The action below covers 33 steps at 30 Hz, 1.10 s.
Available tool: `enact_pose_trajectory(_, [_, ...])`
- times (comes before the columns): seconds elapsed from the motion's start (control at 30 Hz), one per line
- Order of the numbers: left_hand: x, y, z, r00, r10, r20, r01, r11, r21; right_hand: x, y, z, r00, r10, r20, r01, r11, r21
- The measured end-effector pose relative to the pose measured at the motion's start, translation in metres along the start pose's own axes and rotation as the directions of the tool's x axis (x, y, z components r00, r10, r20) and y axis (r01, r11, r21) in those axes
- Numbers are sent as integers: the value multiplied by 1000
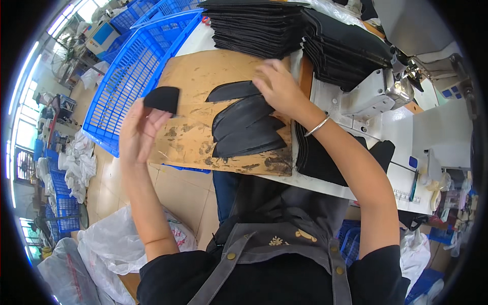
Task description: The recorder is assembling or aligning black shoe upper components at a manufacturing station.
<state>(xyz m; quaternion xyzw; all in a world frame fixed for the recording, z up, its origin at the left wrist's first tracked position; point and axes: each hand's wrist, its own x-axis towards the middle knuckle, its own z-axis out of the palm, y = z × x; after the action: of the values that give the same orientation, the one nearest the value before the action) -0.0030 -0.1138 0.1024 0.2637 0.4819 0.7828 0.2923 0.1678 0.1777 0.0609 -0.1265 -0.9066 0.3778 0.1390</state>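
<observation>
My left hand (136, 131) is raised at the left of a stained brown board (185, 71), its fingers and thumb closed on a small black fabric piece (162, 99) with a rounded edge. On the board lie several long, curved black fabric pieces (246, 124), overlapping one another in a fan. The uppermost curved black piece (231, 91) runs under the fingers of my right hand (277, 86). Those fingers are bent and slightly blurred, pinched at the piece's right end; the fingertips are partly hidden.
Tall stacks of black fabric pieces (256, 28) stand at the far side. A sewing machine (373, 94) is at the right, with more black pieces (325, 160) before it. A blue plastic basket (119, 81) adjoins the board's left side. White plastic bags (114, 239) lie on the floor.
</observation>
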Motion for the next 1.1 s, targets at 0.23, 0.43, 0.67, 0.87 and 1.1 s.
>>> enact_pose_trajectory(0.23, [-18,-30,131,899,-102,425,227,940,-255,-79,-48,-41,947,-160,280,-53,779,624])
enact_pose_trajectory(0.43, [-5,-60,174,912,-8,411,-113,957,269,-165,-29,-97,956,255,146,-291,750,594])
enact_pose_trajectory(0.67, [0,-111,243,658,26,752,-295,928,227,-214,-26,-124,970,229,85,-244,894,375])
enact_pose_trajectory(0.87, [-2,-139,259,548,-536,643,-197,663,722,-234,-9,-115,850,521,80,-522,811,263])
enact_pose_trajectory(1.1, [-15,-158,265,642,-447,622,-436,455,777,-240,5,-98,881,469,-67,-469,883,19])
